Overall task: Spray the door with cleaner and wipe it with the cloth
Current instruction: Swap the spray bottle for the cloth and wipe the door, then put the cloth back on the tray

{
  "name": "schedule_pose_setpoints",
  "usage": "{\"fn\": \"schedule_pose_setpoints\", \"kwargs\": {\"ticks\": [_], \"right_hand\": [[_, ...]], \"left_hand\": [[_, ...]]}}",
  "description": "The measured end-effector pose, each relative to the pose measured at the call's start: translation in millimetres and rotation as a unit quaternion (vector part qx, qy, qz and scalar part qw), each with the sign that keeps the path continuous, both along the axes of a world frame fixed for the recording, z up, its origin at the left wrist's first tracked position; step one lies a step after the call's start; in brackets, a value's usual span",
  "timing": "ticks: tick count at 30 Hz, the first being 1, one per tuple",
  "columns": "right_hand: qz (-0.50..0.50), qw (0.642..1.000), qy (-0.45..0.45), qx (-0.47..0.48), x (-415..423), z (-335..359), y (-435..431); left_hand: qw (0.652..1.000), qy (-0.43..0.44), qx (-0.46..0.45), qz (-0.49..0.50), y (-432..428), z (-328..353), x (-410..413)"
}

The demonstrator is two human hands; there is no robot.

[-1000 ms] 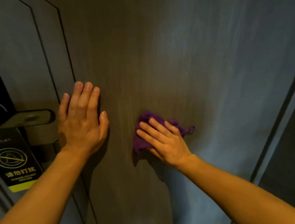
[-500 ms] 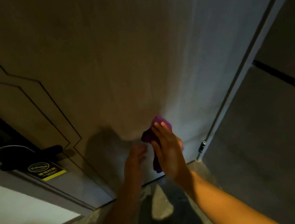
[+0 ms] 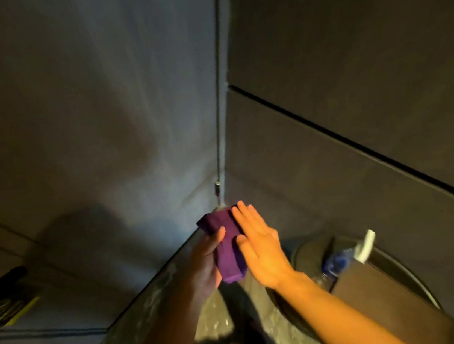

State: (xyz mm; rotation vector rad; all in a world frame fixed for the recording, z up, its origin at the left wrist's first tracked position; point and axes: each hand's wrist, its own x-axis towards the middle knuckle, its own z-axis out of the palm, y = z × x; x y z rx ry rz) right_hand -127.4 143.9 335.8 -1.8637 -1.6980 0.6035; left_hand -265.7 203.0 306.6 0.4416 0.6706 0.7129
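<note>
Dimly lit grey door [image 3: 99, 116], dark wall panels [image 3: 347, 42], left hand [image 3: 205, 263] gripping purple cloth [image 3: 227, 246], right hand [image 3: 261, 247] flat

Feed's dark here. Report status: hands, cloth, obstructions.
Left hand grips purple cloth; right hand flat against it. Cloth low by the door hinge edge. Spray bottle sits at right, nothing blocking.

Dark wall panel [image 3: 354, 99] at rt, speckled floor [image 3: 214, 313] below — 1 yellow-edged tag [image 3: 8, 310] far lower-L.
</note>
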Motion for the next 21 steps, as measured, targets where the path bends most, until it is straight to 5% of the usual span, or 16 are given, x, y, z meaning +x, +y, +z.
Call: {"fn": "schedule_pose_setpoints", "kwargs": {"ticks": [4,10,13,17,21], "right_hand": [[-0.242,0.965,0.101,-0.026,50.6,-3.1,-72.8],[-0.393,0.739,0.537,-0.103,107.0,-0.6,-171.2],[-0.394,0.672,0.623,-0.072,128.9,0.7,-223.1],[-0.429,0.689,0.582,-0.043,164.1,-11.6,-288.4],[-0.463,0.713,0.526,-0.015,193.4,-38.6,-340.4]], "left_hand": [[0.992,0.118,-0.016,-0.043,-30.9,-7.0,42.3],[0.972,0.079,-0.048,-0.215,-108.1,2.0,114.0],[0.952,0.087,-0.047,-0.288,-148.3,3.8,146.1],[0.916,0.098,0.012,-0.388,-192.7,-2.5,185.8],[0.908,0.166,0.038,-0.383,-235.6,-11.1,228.0]]}}
